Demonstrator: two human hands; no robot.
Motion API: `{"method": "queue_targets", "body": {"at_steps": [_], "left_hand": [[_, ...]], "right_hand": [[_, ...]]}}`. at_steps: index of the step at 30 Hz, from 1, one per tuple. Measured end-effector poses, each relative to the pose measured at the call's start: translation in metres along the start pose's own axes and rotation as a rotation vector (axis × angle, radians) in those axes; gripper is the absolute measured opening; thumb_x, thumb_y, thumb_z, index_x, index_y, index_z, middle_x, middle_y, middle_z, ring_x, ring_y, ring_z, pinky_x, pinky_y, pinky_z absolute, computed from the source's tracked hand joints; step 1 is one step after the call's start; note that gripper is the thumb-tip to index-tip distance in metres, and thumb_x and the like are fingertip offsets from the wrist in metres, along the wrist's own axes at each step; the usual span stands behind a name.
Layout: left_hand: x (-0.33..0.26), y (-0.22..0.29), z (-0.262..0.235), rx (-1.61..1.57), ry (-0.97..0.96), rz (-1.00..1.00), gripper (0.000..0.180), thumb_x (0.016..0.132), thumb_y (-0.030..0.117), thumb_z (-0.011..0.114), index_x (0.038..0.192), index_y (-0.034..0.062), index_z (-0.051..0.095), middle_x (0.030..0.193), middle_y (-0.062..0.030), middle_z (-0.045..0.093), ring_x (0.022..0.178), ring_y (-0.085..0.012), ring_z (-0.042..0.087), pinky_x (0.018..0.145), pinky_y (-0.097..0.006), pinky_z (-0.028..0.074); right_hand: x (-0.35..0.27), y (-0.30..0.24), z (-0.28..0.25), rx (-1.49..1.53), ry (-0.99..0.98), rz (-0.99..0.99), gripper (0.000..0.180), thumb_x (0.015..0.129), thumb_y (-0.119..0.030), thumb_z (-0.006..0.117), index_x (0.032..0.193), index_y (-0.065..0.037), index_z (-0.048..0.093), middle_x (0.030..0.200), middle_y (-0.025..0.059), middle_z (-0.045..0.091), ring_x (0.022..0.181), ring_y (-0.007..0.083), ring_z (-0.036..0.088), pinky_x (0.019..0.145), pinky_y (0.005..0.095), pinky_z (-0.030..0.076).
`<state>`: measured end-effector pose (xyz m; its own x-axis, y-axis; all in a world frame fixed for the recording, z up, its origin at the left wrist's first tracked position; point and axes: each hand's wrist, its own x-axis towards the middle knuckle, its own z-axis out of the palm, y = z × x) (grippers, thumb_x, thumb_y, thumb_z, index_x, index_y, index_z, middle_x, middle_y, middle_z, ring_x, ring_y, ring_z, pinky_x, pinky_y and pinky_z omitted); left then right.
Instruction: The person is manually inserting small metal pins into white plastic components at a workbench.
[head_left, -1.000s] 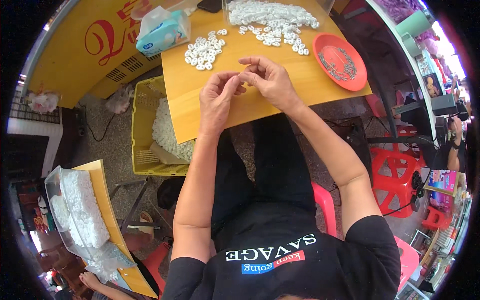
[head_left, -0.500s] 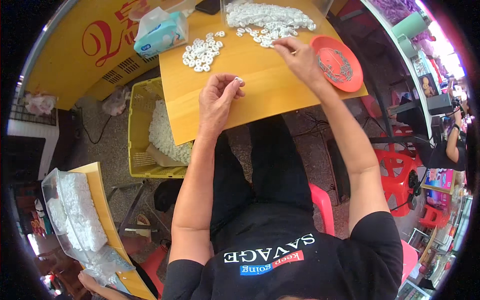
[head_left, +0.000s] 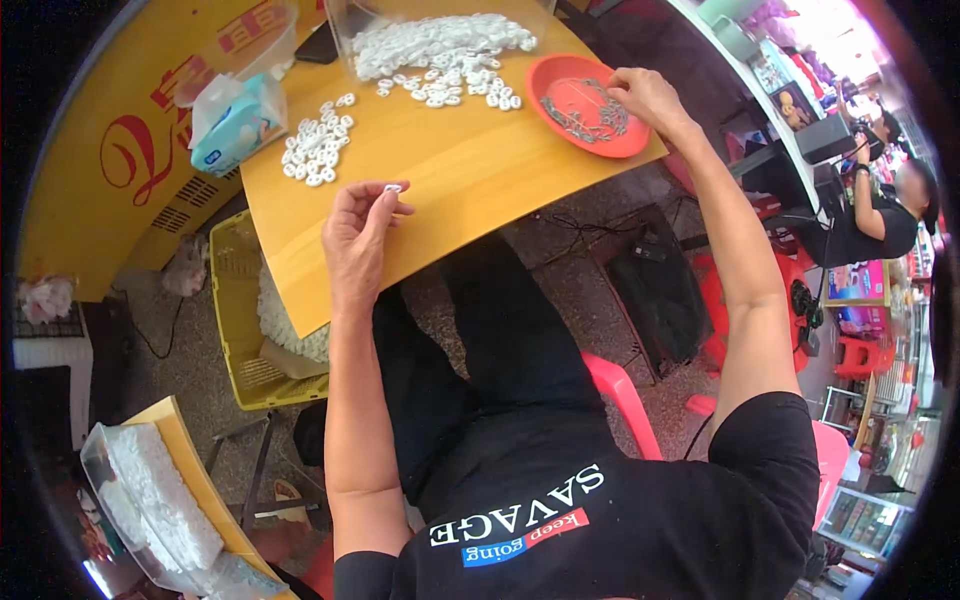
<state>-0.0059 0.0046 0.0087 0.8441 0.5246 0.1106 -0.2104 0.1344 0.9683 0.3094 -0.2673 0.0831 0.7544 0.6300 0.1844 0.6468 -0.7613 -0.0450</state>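
My left hand (head_left: 358, 232) hovers over the near part of the yellow table (head_left: 450, 185), its thumb and fingers pinched on a small white two-holed piece (head_left: 393, 188). At the right, my right hand (head_left: 652, 103) reaches over the rim of a shallow red plate (head_left: 548, 72). Its fingertips are pressed together above thin metal pins (head_left: 610, 118); whether a pin is between them is too small to tell. Left of the plate lie many more white pieces (head_left: 440, 50), spilling from a clear bin. Beyond my left hand, a smaller group of white pieces (head_left: 318, 145) is spread out.
A blue tissue pack (head_left: 238, 125) stands at the table's left edge, near a dark phone (head_left: 318, 43). Below on the left sits a yellow crate (head_left: 225, 330) of white pieces. Another clear bin (head_left: 155, 495) rests on a side table. Another person (head_left: 875, 215) is at the far right.
My right hand has moved from the white pieces to the red plate. My left hand still pinches its white piece. The whole view has shifted, with the table now further left.
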Motion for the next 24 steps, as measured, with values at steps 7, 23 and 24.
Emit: {"method": "queue_targets", "body": {"at_steps": [7, 23, 24], "left_hand": [[0.002, -0.003, 0.002, 0.022, -0.006, -0.001, 0.012, 0.093, 0.010, 0.060, 0.101, 0.0003, 0.057, 0.099, -0.0095, 0.067, 0.078, -0.0101, 0.061, 0.070, -0.022, 0.047], [0.000, -0.004, -0.001, -0.002, 0.023, -0.005, 0.014, 0.092, 0.009, 0.062, 0.101, -0.0003, 0.057, 0.094, -0.0088, 0.067, 0.076, -0.0111, 0.061, 0.070, -0.023, 0.047], [0.001, -0.004, -0.003, -0.025, 0.027, -0.009, 0.014, 0.092, 0.009, 0.062, 0.101, -0.0005, 0.057, 0.093, -0.0088, 0.066, 0.075, -0.0115, 0.061, 0.069, -0.023, 0.047]], "right_hand": [[-0.004, 0.007, 0.016, 0.042, -0.058, -0.013, 0.021, 0.085, -0.025, 0.061, 0.098, -0.012, 0.070, 0.095, 0.0109, 0.070, 0.092, 0.0299, 0.066, 0.081, 0.0421, 0.051], [0.007, -0.016, 0.044, 0.163, 0.135, -0.274, 0.017, 0.084, -0.017, 0.058, 0.089, -0.002, 0.063, 0.087, 0.0151, 0.066, 0.084, 0.0354, 0.063, 0.075, 0.0435, 0.050], [0.008, -0.021, 0.040, 0.226, 0.159, -0.207, 0.018, 0.084, -0.018, 0.060, 0.091, -0.002, 0.064, 0.084, 0.0144, 0.068, 0.079, 0.0308, 0.067, 0.071, 0.0392, 0.052]]}}
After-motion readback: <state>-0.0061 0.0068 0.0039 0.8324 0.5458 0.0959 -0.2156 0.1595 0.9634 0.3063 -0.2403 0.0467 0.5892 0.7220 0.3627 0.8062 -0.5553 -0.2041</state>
